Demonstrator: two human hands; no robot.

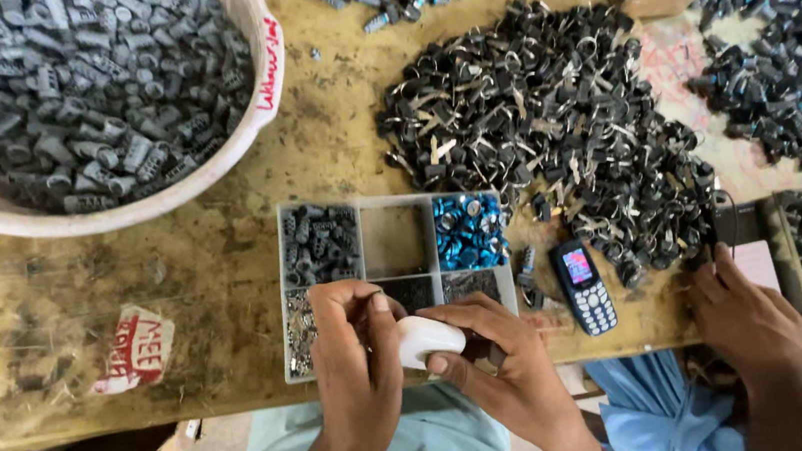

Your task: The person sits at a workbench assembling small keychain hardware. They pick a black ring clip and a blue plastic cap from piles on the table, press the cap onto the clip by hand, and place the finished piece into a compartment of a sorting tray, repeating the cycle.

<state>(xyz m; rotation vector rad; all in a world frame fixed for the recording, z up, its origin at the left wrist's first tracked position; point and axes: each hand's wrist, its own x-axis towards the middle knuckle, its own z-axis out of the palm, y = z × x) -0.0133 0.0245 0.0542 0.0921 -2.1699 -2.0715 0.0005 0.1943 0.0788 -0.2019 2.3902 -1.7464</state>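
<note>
Both my hands meet at the table's front edge over a small white rounded object (426, 338). My right hand (498, 366) wraps it from below, thumb on its front. My left hand (356, 362) closes its fingers against the object's left end. Under my hands lies a clear compartment tray (393, 241); it holds grey ribbed parts (320, 245), shiny blue rings (469, 231) and small metal bits (300, 328).
A white basin (253, 121) of grey ribbed parts sits back left. A large heap of black pieces (550, 118) fills the middle, another heap (797, 80) lies right. A small keypad phone (584, 285) rests by the tray. Another person's hand (749, 317) reaches in at right.
</note>
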